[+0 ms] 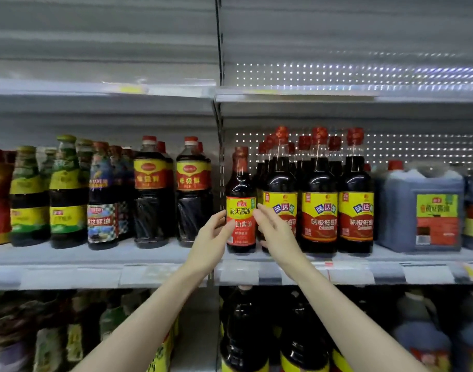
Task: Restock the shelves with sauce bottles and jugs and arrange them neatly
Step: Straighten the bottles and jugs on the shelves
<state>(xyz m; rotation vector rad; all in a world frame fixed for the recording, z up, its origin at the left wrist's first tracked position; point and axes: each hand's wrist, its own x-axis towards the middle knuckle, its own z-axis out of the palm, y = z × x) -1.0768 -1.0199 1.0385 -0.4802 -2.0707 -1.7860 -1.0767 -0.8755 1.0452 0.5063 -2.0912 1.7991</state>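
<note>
- Two bare forearms reach up from below. The left hand (215, 233) curls round the label of a soy sauce bottle (241, 183), thumb on its front. The right hand (277, 232) lays near-straight fingers against the other side.
- The bottle stands upright at the front edge of the middle shelf (391, 260), just beside taller red-capped bottles (319, 205).
- Full, it is probably heavy, stiff and slick; whether it is glass or plastic I cannot tell. The labelled waist looks the surest hold.
- The left fingertips are hidden behind the bottle, and the stock below is blurred.

A bare stretch of shelf (173, 255) lies left of the red-labelled soy sauce bottle (241, 183); tall dark bottles (319, 183) crowd its right.
</note>
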